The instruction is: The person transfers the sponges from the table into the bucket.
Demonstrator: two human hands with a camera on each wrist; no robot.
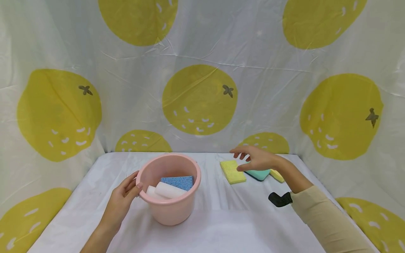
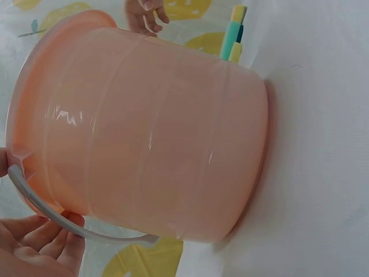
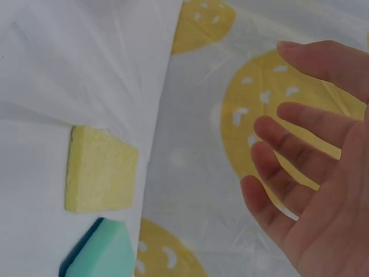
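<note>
A pink bucket (image 1: 172, 212) stands on the white cloth, left of centre, its grey handle (image 2: 86, 232) hanging along the side in the left wrist view. My left hand (image 1: 120, 198) holds the bucket's rim at the left, thumb and fingers on either side of it. Inside lie a blue sponge (image 1: 178, 182) and white foam-like pieces (image 1: 169, 190). Fingers spread and bent a little, my right hand (image 1: 257, 159) hovers above the sponges at the right and holds nothing. Nearest to it are a yellow sponge (image 1: 232, 172) and a teal sponge (image 1: 258, 174) with a dark underside.
Another yellow sponge (image 1: 277, 175) lies right of the teal one, partly hidden by my right forearm. White fabric with yellow lemons (image 1: 199, 100) walls in the back and both sides. A black strap piece (image 1: 280, 199) sticks out by my right sleeve.
</note>
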